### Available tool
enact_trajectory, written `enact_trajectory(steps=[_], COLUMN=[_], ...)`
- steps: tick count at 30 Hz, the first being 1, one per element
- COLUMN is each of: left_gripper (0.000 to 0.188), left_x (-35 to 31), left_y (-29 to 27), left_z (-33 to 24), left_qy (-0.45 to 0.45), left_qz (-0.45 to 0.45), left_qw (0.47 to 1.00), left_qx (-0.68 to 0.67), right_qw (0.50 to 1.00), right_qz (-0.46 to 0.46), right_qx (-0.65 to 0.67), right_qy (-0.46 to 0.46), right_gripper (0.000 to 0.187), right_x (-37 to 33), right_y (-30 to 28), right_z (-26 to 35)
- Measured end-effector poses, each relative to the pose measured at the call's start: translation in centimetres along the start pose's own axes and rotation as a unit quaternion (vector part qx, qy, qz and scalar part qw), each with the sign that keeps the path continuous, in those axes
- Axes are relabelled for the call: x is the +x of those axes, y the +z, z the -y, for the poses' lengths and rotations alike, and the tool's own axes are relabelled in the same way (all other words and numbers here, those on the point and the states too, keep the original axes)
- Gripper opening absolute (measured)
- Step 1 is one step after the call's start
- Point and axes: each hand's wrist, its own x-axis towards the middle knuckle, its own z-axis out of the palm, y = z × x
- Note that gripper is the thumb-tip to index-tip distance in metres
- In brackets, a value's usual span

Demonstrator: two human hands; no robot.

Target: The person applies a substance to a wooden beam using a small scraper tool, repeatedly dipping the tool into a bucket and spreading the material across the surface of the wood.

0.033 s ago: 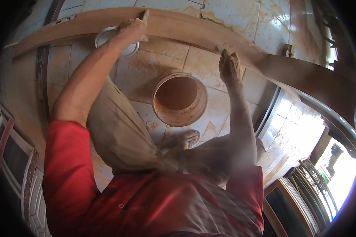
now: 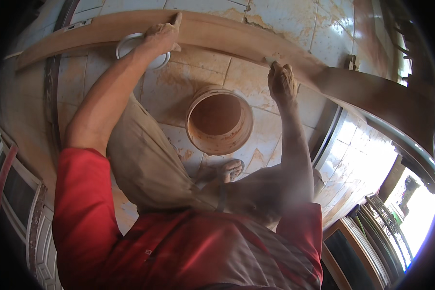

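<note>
A long wooden board [image 2: 227,34] runs across the tiled floor [image 2: 285,19], its far end darker. The left hand [image 2: 162,36] lies pressed flat on its near edge, fingers together; the right hand [image 2: 281,82] pinches a small pale pad [image 2: 270,60] against the wood. Below the board — between the arms — stands an open bucket [image 2: 220,118]; a white ring-shaped lid [image 2: 130,46] lies just beside the left hand.
</note>
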Motion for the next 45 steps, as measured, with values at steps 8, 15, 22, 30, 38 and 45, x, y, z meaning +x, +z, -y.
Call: enact_trajectory(steps=[8, 15, 22, 30, 38, 45], left_gripper=[0.114, 0.115, 0.114, 0.121, 0.121, 0.119], left_x=[0.4, 0.3, 1.3, -1.0, -0.2, 0.3], left_y=[0.1, 0.2, 1.9, -0.7, 0.1, 1.1], left_z=[0.2, 0.3, 0.3, -0.4, 0.3, 0.8], left_qy=[0.007, -0.005, 0.028, 0.002, 0.019, 0.039], left_qz=[0.000, -0.001, -0.051, -0.004, -0.030, -0.052], left_qw=[1.000, 1.000, 0.998, 1.000, 0.999, 0.998], left_qx=[-0.018, -0.016, -0.009, 0.009, 0.023, 0.013], right_qw=[0.997, 0.994, 0.991, 0.944, 0.889, 0.879], right_qz=[-0.042, -0.061, 0.028, 0.219, 0.361, 0.388], right_qx=[0.048, 0.076, 0.127, 0.153, -0.017, -0.046], right_qy=[-0.040, -0.040, -0.036, -0.193, -0.280, -0.274], right_gripper=[0.018, 0.016, 0.018, 0.017, 0.015, 0.016], right_x=[1.1, 0.7, -0.3, -9.8, -12.3, -12.0], right_y=[0.0, 0.0, -1.8, -10.6, 3.2, 3.8], right_z=[-0.4, 0.2, -0.5, 9.5, 10.3, 10.4])
